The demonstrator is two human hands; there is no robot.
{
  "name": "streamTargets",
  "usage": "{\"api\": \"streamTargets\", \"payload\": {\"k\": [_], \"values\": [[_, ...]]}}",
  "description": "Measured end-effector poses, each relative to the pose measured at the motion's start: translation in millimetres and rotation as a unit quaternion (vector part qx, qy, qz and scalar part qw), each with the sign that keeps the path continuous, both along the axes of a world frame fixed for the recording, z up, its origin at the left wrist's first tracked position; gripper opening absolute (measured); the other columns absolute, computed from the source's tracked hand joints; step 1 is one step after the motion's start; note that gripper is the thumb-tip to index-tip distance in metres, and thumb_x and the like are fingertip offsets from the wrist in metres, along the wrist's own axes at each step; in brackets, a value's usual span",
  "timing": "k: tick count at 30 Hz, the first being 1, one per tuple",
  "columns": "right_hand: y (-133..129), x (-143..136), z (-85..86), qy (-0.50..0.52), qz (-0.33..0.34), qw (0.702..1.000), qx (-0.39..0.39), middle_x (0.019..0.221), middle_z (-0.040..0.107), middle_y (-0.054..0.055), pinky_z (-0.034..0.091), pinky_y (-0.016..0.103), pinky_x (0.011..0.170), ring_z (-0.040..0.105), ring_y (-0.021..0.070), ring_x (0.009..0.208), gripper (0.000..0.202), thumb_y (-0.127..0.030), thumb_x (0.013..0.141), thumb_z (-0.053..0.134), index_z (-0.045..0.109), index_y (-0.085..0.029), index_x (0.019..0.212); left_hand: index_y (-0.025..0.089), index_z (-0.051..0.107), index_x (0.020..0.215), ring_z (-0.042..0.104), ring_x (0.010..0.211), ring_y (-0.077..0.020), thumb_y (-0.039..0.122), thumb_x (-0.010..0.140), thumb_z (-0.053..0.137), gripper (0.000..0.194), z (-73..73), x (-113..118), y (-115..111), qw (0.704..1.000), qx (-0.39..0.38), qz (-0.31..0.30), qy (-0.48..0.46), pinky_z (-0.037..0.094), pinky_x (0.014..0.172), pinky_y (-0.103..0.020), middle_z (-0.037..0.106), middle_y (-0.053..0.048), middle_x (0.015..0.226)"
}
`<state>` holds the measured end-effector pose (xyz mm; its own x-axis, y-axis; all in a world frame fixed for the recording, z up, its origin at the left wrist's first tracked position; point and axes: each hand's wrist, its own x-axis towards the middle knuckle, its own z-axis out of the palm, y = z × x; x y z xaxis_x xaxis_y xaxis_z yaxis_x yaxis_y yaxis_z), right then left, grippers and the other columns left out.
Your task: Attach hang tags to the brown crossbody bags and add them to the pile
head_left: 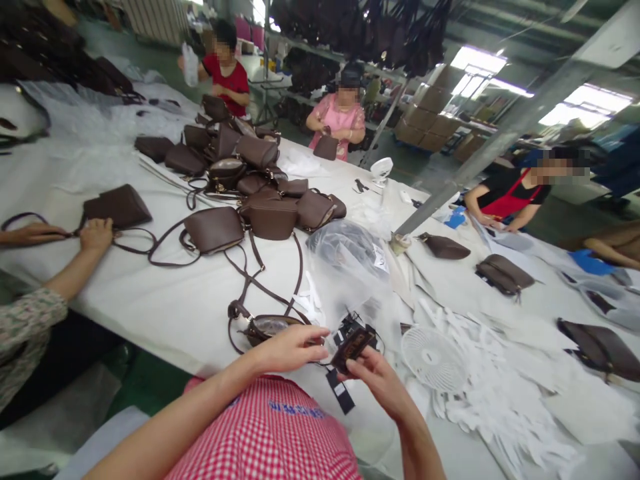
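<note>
My right hand (pixel 375 373) pinches a dark brown tag (pixel 354 350) with faint lettering on its face. Reaching in from the left, my left hand (pixel 293 348) has its fingers stretched out just short of that tag, with nothing visible in them. Behind the left hand lies a small brown handbag (pixel 270 325), its top unzipped and its strap trailing over the table; my hand covers part of it. Several black hang tags (pixel 341 392) on cords lie around and below my right hand. A clear plastic bag (pixel 350 267) with a dark item inside lies just beyond.
A heap of brown handbags (pixel 273 217) covers the table's middle. To the right are a white round fan (pixel 435 358), white paper strips (pixel 493 387) and a slanted metal post (pixel 480 150). A co-worker's hands (pixel 95 235) handle a bag at left; other people stand across the table.
</note>
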<state>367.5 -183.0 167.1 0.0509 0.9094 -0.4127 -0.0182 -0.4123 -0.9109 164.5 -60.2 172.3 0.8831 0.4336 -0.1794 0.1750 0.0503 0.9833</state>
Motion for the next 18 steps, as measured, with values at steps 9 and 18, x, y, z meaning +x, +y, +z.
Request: {"api": "streamTargets", "payload": {"k": [9, 18], "values": [[10.9, -39.0, 7.3, -0.11, 0.232, 0.966, -0.024, 0.066, 0.059, -0.002, 0.046, 0.018, 0.048, 0.054, 0.0107, 0.056, 0.02, -0.038, 0.083, 0.055, 0.063, -0.019, 0.085, 0.01, 0.065, 0.085, 0.066, 0.087, -0.0219, 0.048, 0.081, 0.063, 0.039, -25.6, -26.4, -11.6, 0.871, -0.41, 0.207, -0.175, 0.047, 0.083, -0.035, 0.07, -0.016, 0.097], [43.4, -64.6, -5.8, -0.268, 0.225, 0.932, 0.097, 0.104, 0.069, 0.008, 0.048, 0.036, 0.089, 0.062, 0.0235, 0.098, 0.032, -0.041, 0.088, 0.049, 0.069, -0.023, 0.105, 0.01, 0.069, 0.073, 0.058, 0.067, -0.0135, 0.04, 0.082, 0.053, 0.035, -32.0, -72.1, -26.6, 0.938, -0.266, 0.215, -0.054, 0.042, 0.059, -0.022, 0.071, -0.009, 0.08]]}}
